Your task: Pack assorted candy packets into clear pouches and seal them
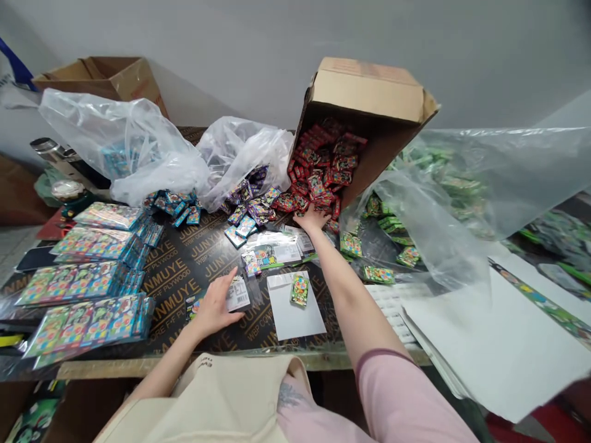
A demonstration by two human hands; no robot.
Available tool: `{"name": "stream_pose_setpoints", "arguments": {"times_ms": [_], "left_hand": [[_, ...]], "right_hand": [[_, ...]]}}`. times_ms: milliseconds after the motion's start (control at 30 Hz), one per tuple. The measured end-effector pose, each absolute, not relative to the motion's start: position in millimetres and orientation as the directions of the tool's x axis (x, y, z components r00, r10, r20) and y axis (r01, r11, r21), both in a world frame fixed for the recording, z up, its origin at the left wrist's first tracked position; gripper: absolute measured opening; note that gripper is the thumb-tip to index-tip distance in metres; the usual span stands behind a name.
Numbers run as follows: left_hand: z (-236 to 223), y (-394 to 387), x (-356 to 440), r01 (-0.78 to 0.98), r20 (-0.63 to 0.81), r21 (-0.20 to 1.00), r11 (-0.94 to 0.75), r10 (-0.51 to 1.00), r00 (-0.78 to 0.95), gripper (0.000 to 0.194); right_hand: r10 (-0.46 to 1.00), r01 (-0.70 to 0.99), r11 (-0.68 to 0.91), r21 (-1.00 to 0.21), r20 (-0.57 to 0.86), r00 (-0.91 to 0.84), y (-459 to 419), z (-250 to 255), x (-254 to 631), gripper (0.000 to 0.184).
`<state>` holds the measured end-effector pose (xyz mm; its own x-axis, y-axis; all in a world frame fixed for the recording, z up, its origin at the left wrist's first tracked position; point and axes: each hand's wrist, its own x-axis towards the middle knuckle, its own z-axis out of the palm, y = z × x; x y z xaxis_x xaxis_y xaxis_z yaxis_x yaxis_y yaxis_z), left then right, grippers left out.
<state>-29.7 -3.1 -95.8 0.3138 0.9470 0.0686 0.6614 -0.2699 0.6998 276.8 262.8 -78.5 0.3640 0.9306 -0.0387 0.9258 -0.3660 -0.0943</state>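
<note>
My right hand point(313, 219) reaches to the mouth of a tipped cardboard box point(369, 86), its fingers spread over the edge of a pile of small red packets point(318, 166). Lower on the table my left hand point(215, 306) rests with thumb and fingers apart, beside a clear-wrapped card with a barcode point(237, 293). Between my arms lies a white card point(300, 323), with one small green packet point(299, 289) on it. Just above are a purple packet point(250, 263) and clear printed sleeves point(284, 251).
Plastic bags spill blue packets point(178, 206), purple packets point(253, 206) and green packets point(392, 227). Stacks of filled multi-packs point(87, 323) stand at the left, with a phone point(34, 259) and a thermos point(50, 151) near them. Large white sheets point(498, 332) lie at the right.
</note>
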Motion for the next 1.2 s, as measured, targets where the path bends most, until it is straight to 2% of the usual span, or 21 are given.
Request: {"name": "stream_pose_setpoints", "arguments": {"times_ms": [100, 133, 200, 267, 300, 367, 433, 500, 567, 600, 667, 733, 800, 867, 967, 1033, 1100, 1167, 1200], "left_hand": [[-100, -1, -36, 0.686, 0.061, 0.683, -0.251, 0.955, 0.289, 0.106], [-102, 0, -37, 0.699, 0.049, 0.675, -0.237, 0.959, 0.278, 0.103], [-104, 4, -36, 0.704, 0.016, 0.685, -0.19, 0.969, 0.247, 0.094], [-103, 9, -30, 0.617, -0.025, 0.78, -0.104, 0.98, 0.196, 0.082], [-101, 12, -24, 0.516, -0.052, 0.856, -0.041, 0.985, 0.164, 0.076], [-92, 19, -12, 0.228, -0.107, 0.97, 0.082, 0.989, 0.1, 0.066], [-79, 22, -2, 0.003, -0.12, 0.993, 0.12, 0.989, 0.09, 0.057], [-64, 22, 4, -0.063, -0.081, 0.994, 0.092, 0.986, 0.146, 0.041], [-52, 18, 6, -0.064, -0.078, 0.994, 0.092, 0.977, 0.197, 0.027], [-48, 16, 6, -0.08, -0.107, 0.989, 0.123, 0.976, 0.188, 0.027], [-46, 12, 6, -0.171, -0.232, 0.953, 0.251, 0.965, 0.126, 0.032], [-48, 10, 6, -0.294, -0.383, 0.874, 0.386, 0.921, 0.072, 0.036], [-51, 8, 7, -0.373, -0.473, 0.807, 0.457, 0.879, 0.054, 0.039], [-55, 6, 9, -0.38, -0.481, 0.8, 0.465, 0.875, 0.058, 0.039], [-61, 5, 6, -0.294, -0.414, 0.857, 0.424, 0.905, 0.098, 0.038], [-68, 4, -2, -0.158, -0.32, 0.932, 0.325, 0.946, 0.06, 0.039], [-76, 4, -14, 0.053, -0.185, 0.981, 0.187, 0.982, -0.032, 0.042], [-84, 2, -24, 0.233, -0.086, 0.967, 0.103, 0.993, -0.081, 0.042], [-86, 1, -27, 0.264, -0.083, 0.959, 0.104, 0.993, -0.087, 0.04]], "right_hand": [[0.947, 0.926, -0.321, -0.2, -0.075, 0.312, 245, -70, 265, 0.074], [0.963, 0.919, -0.269, -0.289, -0.065, 0.262, 233, -66, 259, 0.074], [0.997, 0.839, -0.073, -0.539, -0.014, 0.078, 199, -59, 245, 0.077], [0.983, 0.575, 0.123, -0.809, 0.019, -0.184, 156, -52, 229, 0.088], [0.951, 0.39, 0.132, -0.911, 0.005, -0.31, 134, -50, 220, 0.093], [0.865, 0.075, -0.029, -0.997, -0.063, -0.499, 94, -46, 204, 0.092], [0.751, -0.06, -0.28, -0.958, -0.18, -0.635, 63, -46, 193, 0.079], [0.59, -0.031, -0.49, -0.871, -0.305, -0.747, 45, -50, 188, 0.073], [0.453, 0.056, -0.597, -0.8, -0.394, -0.8, 36, -56, 188, 0.079], [0.457, 0.079, -0.596, -0.799, -0.418, -0.785, 33, -58, 190, 0.083], [0.638, 0.079, -0.452, -0.888, -0.384, -0.667, 31, -61, 193, 0.084], [0.855, 0.137, -0.122, -0.983, -0.174, -0.489, 28, -60, 197, 0.088], [0.896, 0.271, 0.22, -0.937, 0.083, -0.437, 23, -55, 198, 0.1], [0.839, 0.359, 0.423, -0.832, 0.209, -0.503, 19, -50, 196, 0.098], [0.819, 0.374, 0.482, -0.792, 0.255, -0.514, 16, -52, 194, 0.079], [0.86, 0.339, 0.42, -0.842, 0.251, -0.443, 19, -60, 196, 0.079], [0.899, 0.275, 0.343, -0.898, 0.228, -0.374, 23, -67, 201, 0.081], [0.919, 0.247, 0.304, -0.92, 0.215, -0.329, 25, -72, 207, 0.081], [0.925, 0.276, 0.306, -0.911, 0.216, -0.312, 25, -71, 208, 0.08]]}}
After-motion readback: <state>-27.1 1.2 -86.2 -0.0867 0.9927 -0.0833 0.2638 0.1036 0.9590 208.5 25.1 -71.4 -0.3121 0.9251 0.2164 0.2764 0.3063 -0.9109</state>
